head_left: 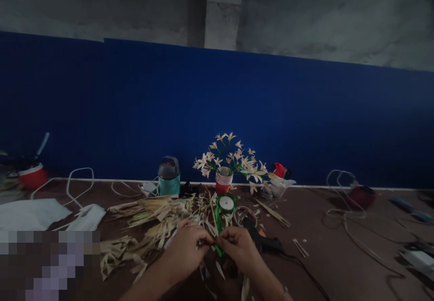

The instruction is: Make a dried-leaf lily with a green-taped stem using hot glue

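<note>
My left hand (188, 249) and my right hand (240, 246) meet low in the middle of the view. Thumb and fingers of each are pinched together, tip to tip. What they hold is too small and dark to make out. A strip of green ribbon (219, 222) runs from its spool (226, 204) toward my fingertips, and more green shows just below them. Dried husks (159, 215) lie spread beside and beyond my left hand. To the right of my right hand rests a black glue gun (267, 243) with its cord trailing toward the front.
Pale handmade flowers (237, 158) stand in a red and white paper cup (224, 182) at the back. A teal container (169, 183) is left of it. White plastic bags (34, 214) lie far left, white sticks (300, 248) at right. Cables cross the brown table (315, 228).
</note>
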A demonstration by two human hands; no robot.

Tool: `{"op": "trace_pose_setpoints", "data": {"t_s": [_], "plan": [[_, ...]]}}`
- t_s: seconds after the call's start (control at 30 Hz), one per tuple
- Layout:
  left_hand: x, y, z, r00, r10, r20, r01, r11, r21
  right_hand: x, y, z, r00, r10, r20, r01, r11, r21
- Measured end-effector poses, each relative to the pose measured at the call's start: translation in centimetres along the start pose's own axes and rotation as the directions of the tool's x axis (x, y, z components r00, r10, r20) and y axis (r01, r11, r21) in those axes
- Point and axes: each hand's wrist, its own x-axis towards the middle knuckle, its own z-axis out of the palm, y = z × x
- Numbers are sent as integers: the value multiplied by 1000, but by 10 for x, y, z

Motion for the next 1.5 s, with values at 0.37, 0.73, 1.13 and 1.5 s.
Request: {"op": "trace_pose_setpoints", "data": {"t_s": [0.37, 0.73, 1.13, 1.5], "plan": [[-1, 7, -1, 993, -113, 26, 111, 992, 52, -1, 0, 3, 999, -16, 43, 19, 996, -82], [6, -12, 4, 975, -215, -60, 203, 966, -163, -1, -3, -1, 998, -59, 24, 59, 998, -2], [6, -15, 11, 919, -377, 116, 360, 685, -633, 3, 1, -4, 990, -97, -105, 102, 994, 37], [8, -17, 17, 935, -335, 114, 324, 682, -656, -3, 2, 3, 953, -297, -61, 255, 892, -373]]}}
